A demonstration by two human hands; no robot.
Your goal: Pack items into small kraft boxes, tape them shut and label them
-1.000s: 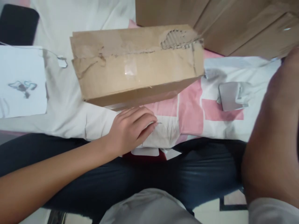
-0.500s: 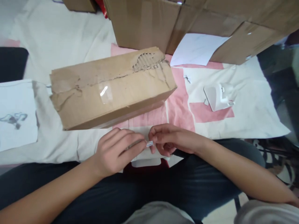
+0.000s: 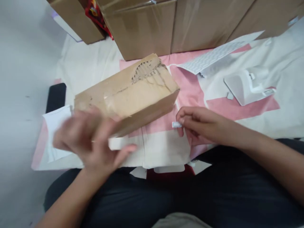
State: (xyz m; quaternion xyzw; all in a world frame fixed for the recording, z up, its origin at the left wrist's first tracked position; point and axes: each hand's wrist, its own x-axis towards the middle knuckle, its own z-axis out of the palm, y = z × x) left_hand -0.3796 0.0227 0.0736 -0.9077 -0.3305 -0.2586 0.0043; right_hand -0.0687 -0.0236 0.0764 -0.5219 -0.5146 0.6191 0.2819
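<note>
Light's soft, greyish, fairly dim; can't tell the source. My left hand [image 3: 95, 139], left of my grip, is badly smeared. My right hand [image 3: 201, 125] reads fairly sharp, but the white piece [image 3: 176, 124] I'm pinching washes out, markings unreadable. Soft shadow under the white sheet [image 3: 213, 57] beyond my grip; small glint atop the tall boxes [image 3: 147, 28] farther out. Dark trousers [image 3: 190, 199] nearer me lose detail. Wide-angle stretch toward the edges.

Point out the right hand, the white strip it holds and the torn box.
Right hand [image 3: 201, 123]: head view, middle of the hand.
White strip [image 3: 176, 124]: head view, its exposed part.
Torn box [image 3: 134, 98]: head view, upper face.
</note>
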